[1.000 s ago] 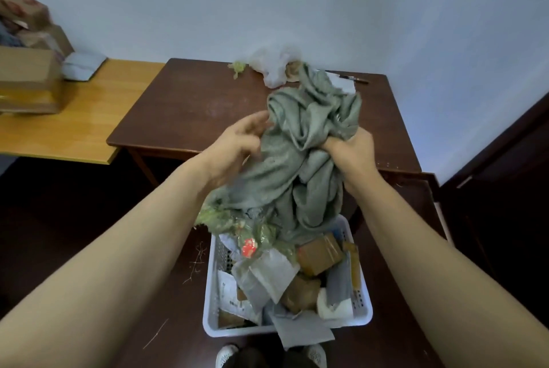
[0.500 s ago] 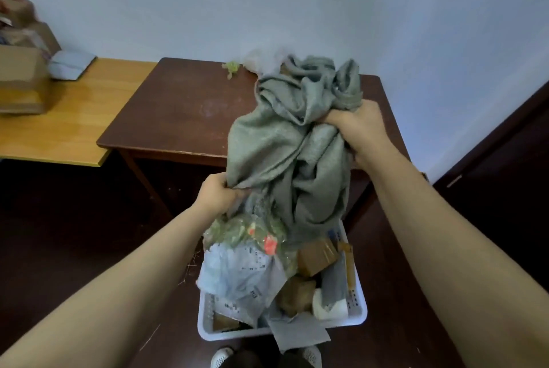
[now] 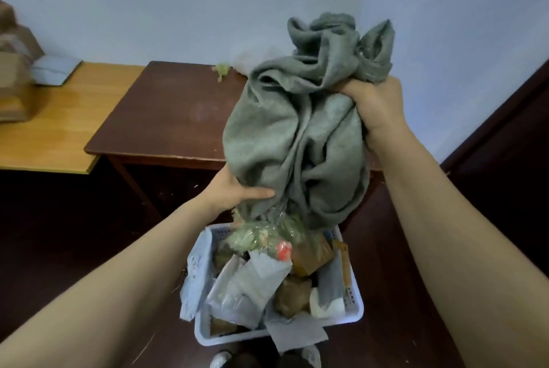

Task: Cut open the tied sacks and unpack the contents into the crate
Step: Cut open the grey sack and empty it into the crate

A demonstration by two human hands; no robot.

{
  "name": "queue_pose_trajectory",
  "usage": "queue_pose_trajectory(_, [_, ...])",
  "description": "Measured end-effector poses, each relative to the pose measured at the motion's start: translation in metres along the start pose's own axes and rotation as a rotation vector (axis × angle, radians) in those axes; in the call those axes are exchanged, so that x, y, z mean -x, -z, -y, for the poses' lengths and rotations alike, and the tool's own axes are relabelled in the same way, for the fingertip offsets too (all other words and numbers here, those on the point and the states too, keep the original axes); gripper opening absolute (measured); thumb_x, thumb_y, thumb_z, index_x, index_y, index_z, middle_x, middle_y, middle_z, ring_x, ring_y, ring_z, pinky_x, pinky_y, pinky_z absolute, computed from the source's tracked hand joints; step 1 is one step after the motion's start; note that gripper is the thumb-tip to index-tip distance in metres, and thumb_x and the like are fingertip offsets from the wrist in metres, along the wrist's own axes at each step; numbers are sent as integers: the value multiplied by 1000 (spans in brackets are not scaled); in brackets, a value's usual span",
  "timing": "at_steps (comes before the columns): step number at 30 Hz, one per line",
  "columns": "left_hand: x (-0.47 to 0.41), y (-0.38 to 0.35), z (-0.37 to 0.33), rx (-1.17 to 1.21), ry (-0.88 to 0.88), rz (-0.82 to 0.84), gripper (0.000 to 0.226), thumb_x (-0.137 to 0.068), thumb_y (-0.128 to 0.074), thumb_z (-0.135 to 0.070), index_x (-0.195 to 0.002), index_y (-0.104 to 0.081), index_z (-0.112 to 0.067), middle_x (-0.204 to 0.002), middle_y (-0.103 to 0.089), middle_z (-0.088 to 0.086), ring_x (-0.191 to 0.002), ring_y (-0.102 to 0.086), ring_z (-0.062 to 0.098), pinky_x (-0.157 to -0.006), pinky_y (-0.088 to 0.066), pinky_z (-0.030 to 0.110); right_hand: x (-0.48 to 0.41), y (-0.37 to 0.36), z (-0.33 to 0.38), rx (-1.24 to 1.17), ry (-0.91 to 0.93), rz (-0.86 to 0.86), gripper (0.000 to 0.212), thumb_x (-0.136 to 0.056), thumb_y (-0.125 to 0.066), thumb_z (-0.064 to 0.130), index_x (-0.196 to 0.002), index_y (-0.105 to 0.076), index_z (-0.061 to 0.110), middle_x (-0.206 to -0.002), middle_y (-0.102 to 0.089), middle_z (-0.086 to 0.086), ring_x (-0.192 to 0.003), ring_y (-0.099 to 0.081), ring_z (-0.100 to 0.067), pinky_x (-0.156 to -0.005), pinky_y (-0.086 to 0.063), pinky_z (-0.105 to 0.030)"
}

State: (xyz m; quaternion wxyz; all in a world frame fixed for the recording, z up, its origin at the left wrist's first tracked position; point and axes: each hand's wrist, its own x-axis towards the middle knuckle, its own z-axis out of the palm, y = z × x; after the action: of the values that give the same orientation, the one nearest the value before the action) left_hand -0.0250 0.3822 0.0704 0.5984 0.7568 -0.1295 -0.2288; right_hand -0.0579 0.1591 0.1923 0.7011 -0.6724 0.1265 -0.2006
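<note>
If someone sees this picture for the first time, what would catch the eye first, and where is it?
First, the big grey-green sack held up mid-view: the right hand grips its bunched top, the left hand holds its lower edge. Just below, a clear bag of greenish contents shows at the sack's mouth, above the white crate heaped with grey mailers and brown parcels.
</note>
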Motion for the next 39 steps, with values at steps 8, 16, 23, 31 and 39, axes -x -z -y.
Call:
queue_pose_trajectory(8, [-11, -11, -59, 52, -263, 50, 141, -50, -91, -34, -148, 11, -29, -150, -30, -8, -131, -40, 3, -105, -39, 31, -1, 11, 2, 123, -21, -32, 26, -58, -85, 19, -82, -74, 19, -81, -75, 2, -80, -72, -14, -66, -58, -31])
queue_pose_trajectory(16, [-22, -27, -96, 178, -420, -308, 22, -74, -79, -15, -91, -68, -23, -86, -72, -17, -89, -67, 2, -76, -55, 22, -14, 15, 29, -16, -27, 50, 17, -57, -87, 25, -67, -74, 19, -61, -69, -2, -41, -58, -18, -37, -40, -21])
queue_pose_trajectory(23, [-20, -28, -74, -138, -74, 118, 148, -40, -84, -63, -150, 7, -25, -151, -25, -12, -132, -32, 3, -100, -37, 21, -15, 8, -1, 124, -163, -4, 18, -66, -79, 2, -79, -70, 11, -71, -71, -2, -66, -69, -16, -54, -52, -22])
queue_pose_trajectory(31, [-29, -52, -101, 349, -116, -405, 24, -73, -76, -6, -94, -67, -11, -89, -71, 3, -89, -68, 20, -72, -57, 25, -14, -11, 20, 20, -272, 222, 24, -73, -79, 20, -85, -59, 14, -58, -49, 2, -31, -26, -3, -30, -15, -12])
queue_pose_trajectory(39, [-29, -7, -124, 806, 303, -31, 44, -92, -52, -46, -110, -66, -8, -101, -71, 17, -80, -71, 34, -55, -57, 43, 14, 9, -47, 226, -126, 380, 126, -41, -96, 25, -147, -27, 22, -142, -47, 4, -125, -51, -9, -103, -45, -35])
